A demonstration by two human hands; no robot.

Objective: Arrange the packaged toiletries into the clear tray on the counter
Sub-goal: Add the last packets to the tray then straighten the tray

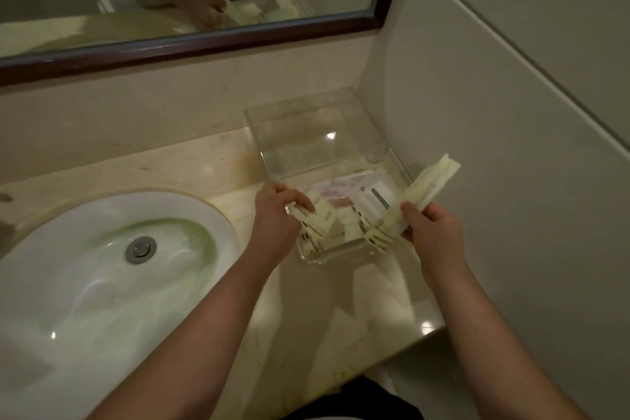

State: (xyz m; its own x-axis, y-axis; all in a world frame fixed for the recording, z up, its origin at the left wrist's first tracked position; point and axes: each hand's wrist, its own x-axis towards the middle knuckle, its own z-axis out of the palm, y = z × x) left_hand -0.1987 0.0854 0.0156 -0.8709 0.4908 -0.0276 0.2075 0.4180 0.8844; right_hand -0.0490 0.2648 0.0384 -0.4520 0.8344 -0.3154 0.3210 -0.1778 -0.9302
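A clear acrylic tray (335, 254) sits on the marble counter against the right wall, its clear hinged lid (313, 133) standing open behind it. Several pale packaged toiletries lie inside, among them a pinkish packet (335, 193) and a white box (376, 198). My left hand (278, 211) grips a few cream packets with striped ends (315, 230) at the tray's left side. My right hand (431, 222) holds a long bundle of cream packets (424, 189) tilted over the tray's right edge, its far end pointing up to the right.
A white oval sink (85, 280) with a metal drain (140, 248) fills the counter's left half. A dark-framed mirror (211, 41) hangs above and reflects my hands. The tiled wall (511, 112) stands close on the right. The counter's front edge (402, 351) lies near my body.
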